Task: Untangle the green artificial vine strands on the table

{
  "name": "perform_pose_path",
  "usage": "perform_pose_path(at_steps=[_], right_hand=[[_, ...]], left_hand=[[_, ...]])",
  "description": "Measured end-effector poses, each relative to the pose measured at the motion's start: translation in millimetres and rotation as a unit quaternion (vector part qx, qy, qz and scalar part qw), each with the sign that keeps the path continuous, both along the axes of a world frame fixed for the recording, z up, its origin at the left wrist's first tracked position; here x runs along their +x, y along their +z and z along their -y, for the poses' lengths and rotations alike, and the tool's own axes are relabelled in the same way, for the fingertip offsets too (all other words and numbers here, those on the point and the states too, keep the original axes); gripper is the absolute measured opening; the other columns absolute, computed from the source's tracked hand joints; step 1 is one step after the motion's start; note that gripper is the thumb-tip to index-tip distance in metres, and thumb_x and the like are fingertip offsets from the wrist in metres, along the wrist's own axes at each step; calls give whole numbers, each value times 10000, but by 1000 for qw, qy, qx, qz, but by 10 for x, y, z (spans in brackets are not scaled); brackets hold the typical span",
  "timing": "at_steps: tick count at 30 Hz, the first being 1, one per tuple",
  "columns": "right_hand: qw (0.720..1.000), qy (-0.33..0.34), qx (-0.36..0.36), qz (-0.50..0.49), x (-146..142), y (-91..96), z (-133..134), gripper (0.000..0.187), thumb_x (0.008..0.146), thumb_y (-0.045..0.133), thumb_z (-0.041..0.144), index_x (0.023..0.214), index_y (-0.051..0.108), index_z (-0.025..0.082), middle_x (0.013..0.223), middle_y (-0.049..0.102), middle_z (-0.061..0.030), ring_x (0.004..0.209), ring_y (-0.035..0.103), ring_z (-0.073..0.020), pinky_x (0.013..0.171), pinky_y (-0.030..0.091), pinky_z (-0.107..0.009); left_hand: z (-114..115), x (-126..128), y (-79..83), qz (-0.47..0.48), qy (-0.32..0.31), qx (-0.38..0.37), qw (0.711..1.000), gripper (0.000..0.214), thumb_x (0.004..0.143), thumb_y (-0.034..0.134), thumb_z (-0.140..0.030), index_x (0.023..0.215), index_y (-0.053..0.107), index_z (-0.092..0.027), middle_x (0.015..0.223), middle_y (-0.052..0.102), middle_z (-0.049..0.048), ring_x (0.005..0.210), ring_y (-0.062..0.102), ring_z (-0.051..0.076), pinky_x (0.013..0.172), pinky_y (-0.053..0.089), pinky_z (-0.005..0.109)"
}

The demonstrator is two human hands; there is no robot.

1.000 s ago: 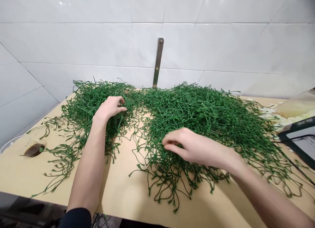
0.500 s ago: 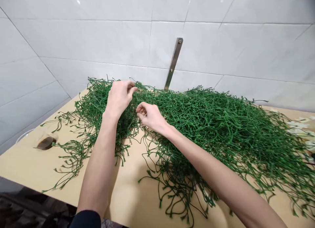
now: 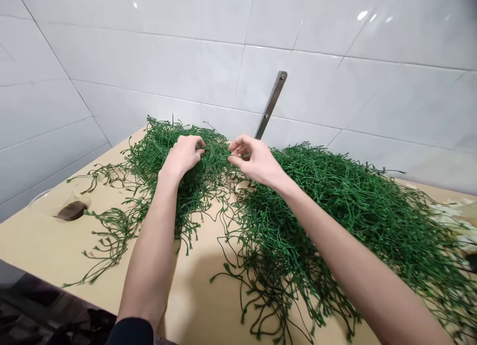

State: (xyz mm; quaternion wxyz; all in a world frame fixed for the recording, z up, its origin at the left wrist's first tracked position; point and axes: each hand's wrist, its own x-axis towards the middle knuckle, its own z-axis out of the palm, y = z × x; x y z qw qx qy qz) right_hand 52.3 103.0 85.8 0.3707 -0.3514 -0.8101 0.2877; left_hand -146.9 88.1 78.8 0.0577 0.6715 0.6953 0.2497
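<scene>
Right grip now farther up vines

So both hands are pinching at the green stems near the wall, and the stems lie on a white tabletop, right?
Not quite. The head view shows the left hand and right hand pinching at the green stems near the wall, but the tabletop is beige, not white.

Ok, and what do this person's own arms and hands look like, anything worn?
The left hand and right hand are bare: no gloves, rings or watch show. Both forearms are uncovered; a dark sleeve begins above the left elbow.
</scene>
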Motion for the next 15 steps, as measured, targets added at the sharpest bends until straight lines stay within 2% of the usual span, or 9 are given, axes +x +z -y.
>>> perform_pose_path(at_steps=[4, 8, 10, 12, 15], right_hand=[[993, -46, 107, 36, 260, 207, -60, 154, 785, 581, 131, 933, 622, 141, 834, 646, -55, 766, 592, -161, 738, 491, -338], [978, -90, 185, 41, 378, 266, -82, 114, 808, 569, 134, 893, 645, 132, 889, 686, -82, 838, 620, -191, 805, 487, -375], [971, -96, 214, 49, 402, 280, -58, 112, 813, 556, 118, 875, 648, 131, 906, 693, -90, 868, 624, -201, 811, 485, -381], [972, -80, 217, 45, 427, 291, 1, 122, 825, 559, 127, 913, 644, 130, 904, 690, -85, 865, 627, -194, 797, 489, -369], [987, -36, 153, 8, 492, 278, 126, 151, 852, 574, 182, 989, 620, 137, 880, 663, -58, 814, 624, -160, 758, 501, -335]], left_hand=[[-17, -15, 32, 47, 35, 89, 994, 211, 828, 563, -256, 921, 708, -135, 893, 713, 123, 843, 645, 232, 857, 495, 368], [23, 97, 149, 100, 12, 203, 974, 329, 765, 666, -312, 1040, 683, -133, 1028, 720, 127, 920, 648, 229, 896, 499, 375], [72, 220, 220, 140, -41, 258, 955, 367, 744, 692, -313, 1070, 674, -144, 1101, 711, 114, 978, 641, 217, 923, 496, 363], [133, 373, 280, 193, -120, 267, 937, 301, 782, 655, -299, 1031, 688, -133, 1082, 722, 107, 992, 647, 196, 934, 497, 344], [213, 593, 317, 249, -255, 141, 924, 256, 810, 626, -290, 991, 702, -126, 997, 741, 99, 884, 679, 173, 844, 535, 320]])
